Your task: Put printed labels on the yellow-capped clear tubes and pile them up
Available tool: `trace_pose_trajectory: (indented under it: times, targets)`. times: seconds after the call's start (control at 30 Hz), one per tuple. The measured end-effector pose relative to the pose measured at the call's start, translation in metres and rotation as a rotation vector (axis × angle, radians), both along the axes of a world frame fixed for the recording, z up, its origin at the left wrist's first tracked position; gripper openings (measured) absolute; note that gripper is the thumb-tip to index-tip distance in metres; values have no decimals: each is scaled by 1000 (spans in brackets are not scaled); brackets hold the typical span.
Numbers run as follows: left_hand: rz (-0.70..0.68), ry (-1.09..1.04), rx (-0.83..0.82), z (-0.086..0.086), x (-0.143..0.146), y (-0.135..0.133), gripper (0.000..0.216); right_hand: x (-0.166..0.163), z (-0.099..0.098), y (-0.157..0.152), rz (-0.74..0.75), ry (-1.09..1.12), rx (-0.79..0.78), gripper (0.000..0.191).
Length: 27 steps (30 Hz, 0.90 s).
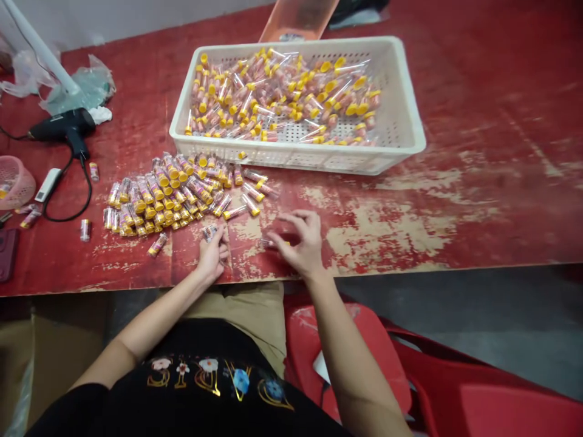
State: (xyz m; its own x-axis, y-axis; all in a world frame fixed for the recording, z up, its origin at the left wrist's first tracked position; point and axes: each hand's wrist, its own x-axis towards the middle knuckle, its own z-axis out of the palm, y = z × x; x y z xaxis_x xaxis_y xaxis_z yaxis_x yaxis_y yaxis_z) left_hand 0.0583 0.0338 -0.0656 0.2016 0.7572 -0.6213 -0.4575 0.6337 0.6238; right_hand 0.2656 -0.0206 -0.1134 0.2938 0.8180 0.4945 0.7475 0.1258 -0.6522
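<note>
My left hand rests near the front edge of the worn red table, its fingers closed on a small clear tube. My right hand hovers beside it with fingers spread and curled over another clear tube with a yellow cap, touching it. Just beyond the left hand lies a pile of clear tubes with yellow caps. Further back, a white perforated basket holds many more of the same tubes.
A black heat gun with its cable lies at the left, near crumpled plastic bags and a pink basket. Stray tubes lie about. A red plastic chair stands below the table at the right.
</note>
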Motion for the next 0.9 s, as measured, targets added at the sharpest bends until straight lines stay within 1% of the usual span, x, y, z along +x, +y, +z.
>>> trace_pose_trajectory:
  times: [0.1, 0.17, 0.2, 0.23, 0.27, 0.37, 0.4, 0.43, 0.5, 0.57, 0.67, 0.7, 0.73, 0.8, 0.87, 0.9]
  targets:
    - [13, -7, -4, 1, 3, 3, 33, -10, -8, -15, -72, 46, -32, 45]
    - [23, -14, -6, 2, 7, 4, 32, -22, -5, -17, -195, 103, 17, 42]
    - [29, -26, -5, 3, 8, 4, 31, -30, -1, -17, -226, 148, 44, 38]
    - [36, -42, -1, 4, 10, 4, 31, -42, 5, -18, -203, 216, 49, 34]
    - [47, -59, 8, 5, 12, 3, 31, -55, 11, -20, -127, 309, 23, 31]
    - [96, -88, 50, 9, 15, 0, 31, -97, 27, -29, 208, 663, -169, 31]
    - [120, -95, 62, 11, 16, -1, 31, -109, 29, -31, 267, 769, -216, 29]
    - [144, -109, 69, 12, 16, -1, 30, -118, 30, -33, 284, 854, -237, 25]
    - [187, -149, 70, 14, 16, 0, 27, -127, 29, -34, 251, 961, -228, 18]
    - [227, -162, 72, 16, 12, 3, 25, -127, 28, -33, 208, 1010, -208, 19]
    - [259, -105, 95, 15, 0, 6, 26, -118, 28, -32, 182, 1083, -207, 24]
    - [235, -84, 108, 13, -5, 4, 27, -114, 29, -33, 181, 1100, -211, 26]
    - [182, -74, 123, 12, -10, 2, 29, -110, 30, -33, 182, 1117, -215, 29]
    - [13, -81, 146, 11, -19, -7, 37, -104, 33, -34, 195, 1131, -229, 32]
    - [-137, -89, 149, 12, -24, -19, 43, -99, 36, -37, 182, 1065, -211, 30]
    - [-178, -90, 141, 14, -25, -24, 45, -97, 37, -39, 147, 978, -171, 26]
